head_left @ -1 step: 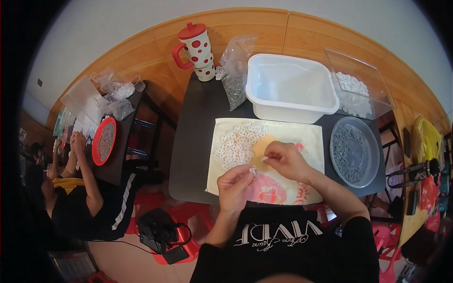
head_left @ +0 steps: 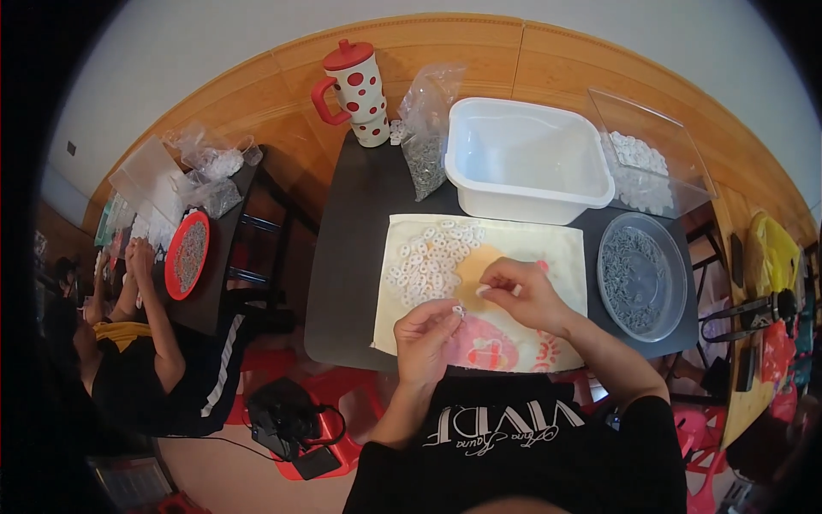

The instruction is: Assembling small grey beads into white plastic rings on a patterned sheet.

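My left hand (head_left: pixel 425 341) pinches a small white plastic piece (head_left: pixel 459 311) with holes between thumb and forefinger, above the near part of a cream cloth (head_left: pixel 561 248) with pink and yellow prints. Just to its right, my right hand (head_left: pixel 529 295) is closed in a pinch on another small white piece (head_left: pixel 483 292), partly hidden by the fingertips. A little gap separates the two hands. Beyond and left of them, a loose pile of white oval plastic pieces (head_left: pixel 425 264) with holes lies spread on the cloth.
Behind the cloth stands a white tub (head_left: pixel 531 201). At right, a round clear tray (head_left: pixel 682 295) holds many small grey metal parts. A bag of metal parts (head_left: pixel 424 163) and a spotted tumbler (head_left: pixel 360 94) stand at the back. A co-worker (head_left: pixel 141 351) sits left beside a red tray (head_left: pixel 175 264).
My right hand has shifted very slightly to the right with its white piece. My left hand has stayed in place.
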A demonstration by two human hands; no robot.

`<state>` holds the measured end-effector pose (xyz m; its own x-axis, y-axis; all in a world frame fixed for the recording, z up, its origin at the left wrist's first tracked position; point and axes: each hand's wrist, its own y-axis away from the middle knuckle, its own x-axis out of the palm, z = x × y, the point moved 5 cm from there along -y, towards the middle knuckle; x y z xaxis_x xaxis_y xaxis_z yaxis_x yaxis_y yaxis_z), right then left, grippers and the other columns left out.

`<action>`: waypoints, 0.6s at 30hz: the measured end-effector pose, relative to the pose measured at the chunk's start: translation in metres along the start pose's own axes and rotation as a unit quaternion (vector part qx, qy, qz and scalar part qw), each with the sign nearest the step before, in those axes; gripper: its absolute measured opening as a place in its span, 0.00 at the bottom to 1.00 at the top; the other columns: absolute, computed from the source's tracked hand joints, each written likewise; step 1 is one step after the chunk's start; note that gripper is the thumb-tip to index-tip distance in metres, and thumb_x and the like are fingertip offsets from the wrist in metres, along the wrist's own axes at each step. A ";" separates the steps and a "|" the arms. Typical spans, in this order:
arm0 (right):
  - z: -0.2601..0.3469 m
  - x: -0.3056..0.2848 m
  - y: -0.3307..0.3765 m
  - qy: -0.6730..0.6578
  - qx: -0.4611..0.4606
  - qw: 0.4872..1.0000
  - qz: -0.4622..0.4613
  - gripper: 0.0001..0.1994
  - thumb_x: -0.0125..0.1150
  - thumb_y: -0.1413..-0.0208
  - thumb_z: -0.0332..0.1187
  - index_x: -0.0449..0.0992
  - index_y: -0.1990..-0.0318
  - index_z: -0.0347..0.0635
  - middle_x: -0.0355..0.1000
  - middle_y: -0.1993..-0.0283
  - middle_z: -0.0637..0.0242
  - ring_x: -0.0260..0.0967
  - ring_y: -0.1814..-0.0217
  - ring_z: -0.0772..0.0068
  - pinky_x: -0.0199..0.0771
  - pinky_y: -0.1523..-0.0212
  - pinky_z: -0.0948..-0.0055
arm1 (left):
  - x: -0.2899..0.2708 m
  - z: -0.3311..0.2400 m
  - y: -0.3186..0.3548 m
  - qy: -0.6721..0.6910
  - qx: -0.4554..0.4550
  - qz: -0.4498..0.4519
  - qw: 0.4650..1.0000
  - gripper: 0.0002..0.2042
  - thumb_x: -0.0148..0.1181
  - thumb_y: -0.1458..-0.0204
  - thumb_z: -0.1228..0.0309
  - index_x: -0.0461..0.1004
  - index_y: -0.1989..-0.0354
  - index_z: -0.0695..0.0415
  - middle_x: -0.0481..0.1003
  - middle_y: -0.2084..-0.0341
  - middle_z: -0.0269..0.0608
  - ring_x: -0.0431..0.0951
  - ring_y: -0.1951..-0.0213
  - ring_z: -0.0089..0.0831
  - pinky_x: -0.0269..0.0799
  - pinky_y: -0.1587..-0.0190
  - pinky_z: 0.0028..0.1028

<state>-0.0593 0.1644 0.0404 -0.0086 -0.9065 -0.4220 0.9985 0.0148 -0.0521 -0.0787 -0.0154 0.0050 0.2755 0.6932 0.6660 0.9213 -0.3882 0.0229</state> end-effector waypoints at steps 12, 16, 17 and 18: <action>-0.014 -0.011 0.050 -0.393 0.030 0.908 -0.140 0.05 0.60 0.41 0.20 0.79 0.59 0.35 0.79 0.63 0.65 0.74 0.63 0.79 0.73 0.61 0.79 | 0.043 0.017 -0.002 -0.046 -0.031 0.075 0.996 0.07 0.61 0.47 0.86 0.78 0.60 0.66 0.80 0.66 0.44 0.81 0.66 0.27 0.77 0.64 0.24; -0.012 -0.021 0.054 -0.175 -0.026 0.970 -0.164 0.04 0.62 0.44 0.21 0.78 0.61 0.35 0.77 0.65 0.63 0.74 0.64 0.75 0.72 0.64 0.76 | 0.041 0.020 -0.002 -0.080 0.023 0.084 0.993 0.07 0.61 0.47 0.86 0.78 0.60 0.67 0.79 0.65 0.43 0.80 0.64 0.25 0.78 0.63 0.24; -0.007 -0.023 0.053 -0.007 -0.064 0.986 -0.156 0.04 0.62 0.46 0.21 0.77 0.63 0.35 0.75 0.66 0.62 0.74 0.65 0.71 0.72 0.65 0.73 | 0.039 0.021 -0.001 -0.082 0.025 0.082 0.993 0.07 0.61 0.47 0.86 0.78 0.60 0.67 0.79 0.65 0.43 0.80 0.64 0.25 0.78 0.63 0.24; -0.007 -0.024 0.051 -0.010 -0.065 0.986 -0.154 0.04 0.62 0.46 0.21 0.77 0.63 0.35 0.75 0.66 0.62 0.74 0.65 0.71 0.72 0.65 0.73 | 0.036 0.024 -0.001 -0.083 0.013 0.074 0.994 0.07 0.61 0.47 0.86 0.78 0.60 0.67 0.79 0.65 0.43 0.79 0.64 0.25 0.78 0.63 0.24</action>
<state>-0.0082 0.1896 0.0418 -0.3086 -0.8841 -0.3508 0.9332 -0.2099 -0.2918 -0.0627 0.0248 0.0112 0.4474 0.7212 0.5288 0.8737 -0.4787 -0.0864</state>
